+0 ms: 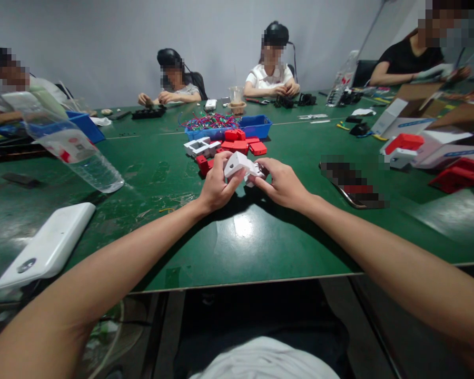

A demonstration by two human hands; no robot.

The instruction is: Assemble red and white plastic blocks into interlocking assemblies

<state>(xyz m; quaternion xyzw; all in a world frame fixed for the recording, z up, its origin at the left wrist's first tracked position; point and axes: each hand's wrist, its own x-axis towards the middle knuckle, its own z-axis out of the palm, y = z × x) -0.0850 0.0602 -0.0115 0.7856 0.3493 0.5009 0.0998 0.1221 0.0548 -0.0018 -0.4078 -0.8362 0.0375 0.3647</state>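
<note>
Fingers of my left hand [215, 187] are wrapped round a white plastic housing [236, 163], held tilted above the table. My right hand [283, 181] pinches a smaller white part [256, 171] with something dark and shiny at its side. The two white parts meet between my hands; whether they are joined I cannot tell. Just beyond my hands lie several red plastic housings [236, 141] in a loose heap. White plastic frames [201, 147] lie to the left of that heap.
Behind the heap stands a blue bin [256, 126] of coloured wires [213, 121]. On the left are a tilted plastic bottle [79, 147] and a white device [49, 245]. A phone [353, 184] and cardboard boxes [414, 113] lie right. Several people sit around the green table [237, 252].
</note>
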